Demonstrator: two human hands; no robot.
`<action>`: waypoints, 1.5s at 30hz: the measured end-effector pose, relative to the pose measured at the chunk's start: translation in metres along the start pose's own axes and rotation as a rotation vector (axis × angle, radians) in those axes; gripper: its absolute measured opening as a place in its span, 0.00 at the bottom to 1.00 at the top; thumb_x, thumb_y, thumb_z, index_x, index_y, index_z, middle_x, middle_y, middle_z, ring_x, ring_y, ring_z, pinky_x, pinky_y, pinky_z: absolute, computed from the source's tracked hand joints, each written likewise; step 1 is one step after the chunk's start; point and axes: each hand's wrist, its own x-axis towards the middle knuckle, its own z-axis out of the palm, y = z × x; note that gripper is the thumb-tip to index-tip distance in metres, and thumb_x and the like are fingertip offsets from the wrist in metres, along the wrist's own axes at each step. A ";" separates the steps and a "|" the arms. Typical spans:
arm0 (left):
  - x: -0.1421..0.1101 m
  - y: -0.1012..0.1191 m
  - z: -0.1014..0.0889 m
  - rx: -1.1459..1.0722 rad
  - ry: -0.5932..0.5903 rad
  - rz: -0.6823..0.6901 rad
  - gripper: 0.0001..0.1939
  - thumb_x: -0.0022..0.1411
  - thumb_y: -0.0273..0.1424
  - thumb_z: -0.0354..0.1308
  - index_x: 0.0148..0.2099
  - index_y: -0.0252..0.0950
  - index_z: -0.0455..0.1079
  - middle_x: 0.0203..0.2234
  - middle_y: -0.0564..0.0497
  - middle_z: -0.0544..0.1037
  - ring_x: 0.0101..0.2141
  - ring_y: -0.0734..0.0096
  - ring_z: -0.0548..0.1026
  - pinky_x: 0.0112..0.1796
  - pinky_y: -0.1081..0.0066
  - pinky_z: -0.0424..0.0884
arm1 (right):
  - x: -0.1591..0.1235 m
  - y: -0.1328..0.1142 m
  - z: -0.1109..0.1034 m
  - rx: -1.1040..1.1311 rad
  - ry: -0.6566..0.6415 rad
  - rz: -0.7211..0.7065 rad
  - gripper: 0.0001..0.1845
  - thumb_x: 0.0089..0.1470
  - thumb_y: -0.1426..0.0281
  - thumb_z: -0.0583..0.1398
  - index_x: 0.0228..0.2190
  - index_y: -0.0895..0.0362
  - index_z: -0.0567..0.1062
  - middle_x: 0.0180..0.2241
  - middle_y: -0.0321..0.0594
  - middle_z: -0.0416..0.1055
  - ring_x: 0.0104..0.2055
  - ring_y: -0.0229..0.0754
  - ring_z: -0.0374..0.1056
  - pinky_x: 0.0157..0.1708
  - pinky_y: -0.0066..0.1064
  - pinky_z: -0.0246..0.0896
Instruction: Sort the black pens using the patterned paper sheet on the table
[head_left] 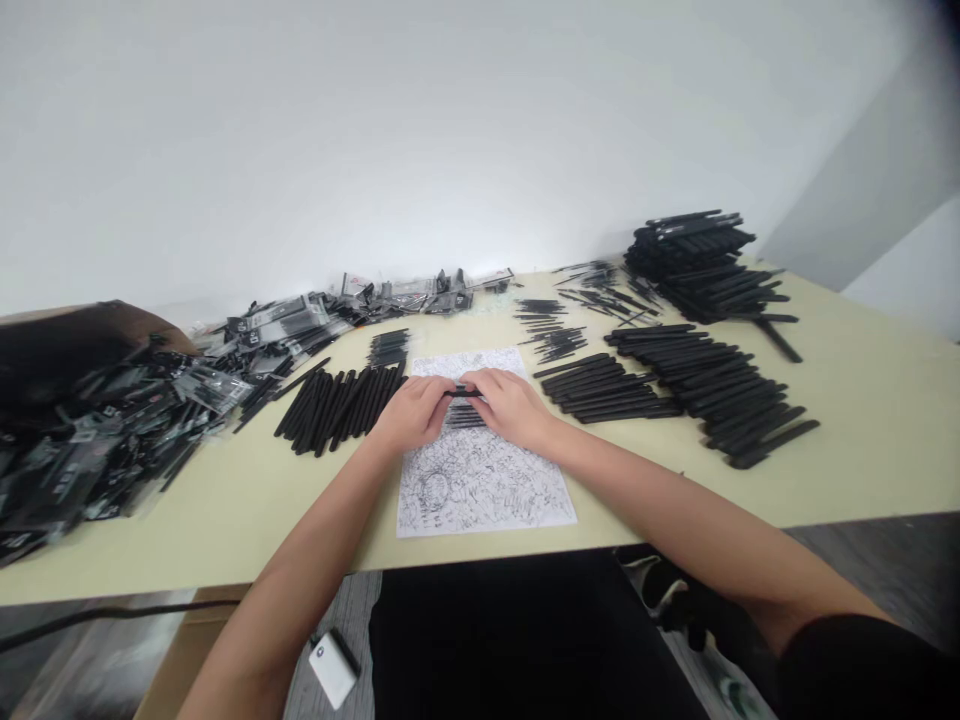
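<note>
My left hand (412, 415) and my right hand (510, 405) meet above a printed sheet of paper (480, 490) covered in black line drawings. Between their fingertips lies a thin black pen (463, 392), held crosswise. Just below it, a small group of black pens (465, 416) rests on the sheet. A larger row of black pens (337, 408) lies beside my left hand, and another (600, 390) lies to the right of my right hand.
The pale yellow table (885, 420) carries further black pen rows and a tall pile (697, 265) at back right. Plastic-wrapped packets (285, 325) run along the back, heaping at left near a dark bag or box (75, 350). A white device (334, 668) and a cable (97, 622) lie below the table edge.
</note>
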 end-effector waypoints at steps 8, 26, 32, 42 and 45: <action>-0.001 0.000 0.002 0.001 0.022 -0.002 0.08 0.67 0.28 0.45 0.47 0.35 0.63 0.37 0.44 0.78 0.36 0.63 0.75 0.39 0.63 0.69 | 0.000 0.001 0.000 0.028 0.026 -0.025 0.15 0.60 0.77 0.52 0.48 0.56 0.69 0.41 0.44 0.74 0.43 0.45 0.68 0.46 0.39 0.60; -0.002 -0.003 0.002 -0.011 0.044 -0.024 0.09 0.67 0.29 0.48 0.48 0.35 0.62 0.37 0.45 0.77 0.37 0.63 0.75 0.39 0.63 0.70 | 0.000 0.002 -0.001 -0.065 -0.008 -0.001 0.12 0.64 0.70 0.52 0.48 0.55 0.69 0.43 0.43 0.76 0.43 0.45 0.71 0.44 0.36 0.52; -0.003 -0.004 0.004 0.006 0.067 -0.022 0.10 0.66 0.29 0.50 0.49 0.37 0.62 0.39 0.45 0.77 0.40 0.63 0.75 0.41 0.62 0.70 | 0.001 0.000 -0.002 -0.093 -0.037 0.033 0.12 0.64 0.69 0.51 0.47 0.54 0.68 0.45 0.41 0.76 0.43 0.44 0.71 0.45 0.35 0.51; 0.001 0.002 -0.002 0.116 0.087 -0.066 0.15 0.66 0.37 0.52 0.52 0.36 0.64 0.42 0.43 0.77 0.45 0.59 0.73 0.44 0.61 0.64 | 0.002 -0.001 0.000 -0.068 -0.030 0.071 0.12 0.65 0.69 0.51 0.49 0.55 0.67 0.42 0.41 0.77 0.43 0.44 0.72 0.45 0.36 0.50; 0.001 0.000 -0.005 0.120 0.066 -0.083 0.17 0.66 0.39 0.51 0.52 0.35 0.65 0.46 0.42 0.76 0.47 0.58 0.72 0.45 0.59 0.62 | 0.001 -0.001 0.000 -0.064 -0.008 0.062 0.12 0.64 0.69 0.52 0.49 0.55 0.68 0.43 0.42 0.77 0.43 0.45 0.71 0.44 0.36 0.51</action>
